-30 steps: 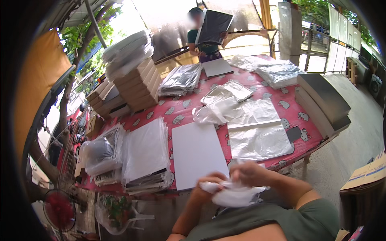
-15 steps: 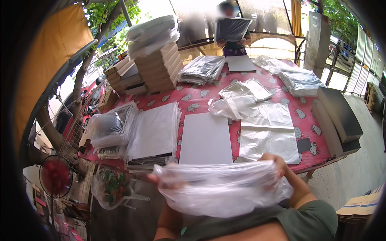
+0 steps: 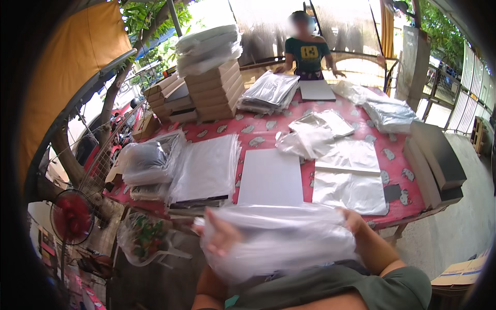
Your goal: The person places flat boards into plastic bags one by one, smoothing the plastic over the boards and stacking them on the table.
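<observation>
Crosswise before the chest, a clear, crinkled plastic bag [image 3: 279,243] is stretched, long axis left to right, just short of the white rectangular board [image 3: 271,178]. Left hand [image 3: 221,238] and right hand [image 3: 351,222] pinch its opposite ends, equally near.

the clear plastic bag [image 3: 279,243] fills the lower middle of the frame and blocks the near edge of the table [image 3: 258,139]. behind it the white board [image 3: 271,178] lies flat, easy to pass over. left stands a bagged stack [image 3: 206,168], right the silver sheets [image 3: 351,188]; red cloth between is open.
</observation>
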A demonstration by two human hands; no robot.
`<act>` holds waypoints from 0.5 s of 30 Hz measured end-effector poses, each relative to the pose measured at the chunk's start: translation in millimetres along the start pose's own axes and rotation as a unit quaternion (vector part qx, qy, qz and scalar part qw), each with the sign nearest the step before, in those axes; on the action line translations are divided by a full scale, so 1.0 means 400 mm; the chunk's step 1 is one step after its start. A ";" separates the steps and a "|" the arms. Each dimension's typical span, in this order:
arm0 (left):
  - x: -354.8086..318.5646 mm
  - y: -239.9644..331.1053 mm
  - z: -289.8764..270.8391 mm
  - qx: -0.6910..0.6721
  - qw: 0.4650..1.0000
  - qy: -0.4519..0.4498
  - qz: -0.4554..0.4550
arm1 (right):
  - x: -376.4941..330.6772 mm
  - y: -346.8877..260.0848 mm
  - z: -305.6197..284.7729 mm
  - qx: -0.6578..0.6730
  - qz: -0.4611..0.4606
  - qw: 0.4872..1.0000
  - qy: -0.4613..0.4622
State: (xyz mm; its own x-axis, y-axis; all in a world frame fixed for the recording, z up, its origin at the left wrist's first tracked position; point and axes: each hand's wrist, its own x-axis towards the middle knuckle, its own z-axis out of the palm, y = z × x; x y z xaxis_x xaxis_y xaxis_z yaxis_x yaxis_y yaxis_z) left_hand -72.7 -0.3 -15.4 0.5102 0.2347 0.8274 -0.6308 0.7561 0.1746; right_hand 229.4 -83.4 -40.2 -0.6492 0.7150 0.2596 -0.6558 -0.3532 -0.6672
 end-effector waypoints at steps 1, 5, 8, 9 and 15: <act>0.028 -0.008 0.004 -0.038 0.999 0.009 0.012 | 0.005 -0.001 -0.033 -0.322 0.128 0.937 -0.040; -0.078 0.076 0.000 0.562 0.637 0.196 -0.490 | 0.036 -0.051 0.035 -0.181 -0.092 0.978 0.039; -0.109 0.074 0.018 0.461 0.777 0.189 -0.384 | 0.054 -0.011 0.021 -0.016 -0.046 0.994 0.096; -0.113 0.077 0.026 0.381 0.868 0.219 -0.231 | 0.064 0.007 0.021 -0.147 0.059 0.983 0.095; -0.053 0.027 0.097 0.108 0.970 0.200 0.090 | 0.058 0.079 -0.004 -0.172 0.071 0.978 0.091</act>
State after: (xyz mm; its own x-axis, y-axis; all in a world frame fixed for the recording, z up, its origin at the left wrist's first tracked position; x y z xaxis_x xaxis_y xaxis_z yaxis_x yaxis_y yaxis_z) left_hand -113.1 -21.1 -10.5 0.5388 0.6023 0.5890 -0.8166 0.5453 0.1894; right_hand 194.3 -77.1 -56.1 -0.6241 0.7804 0.0397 -0.3748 -0.2543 -0.8915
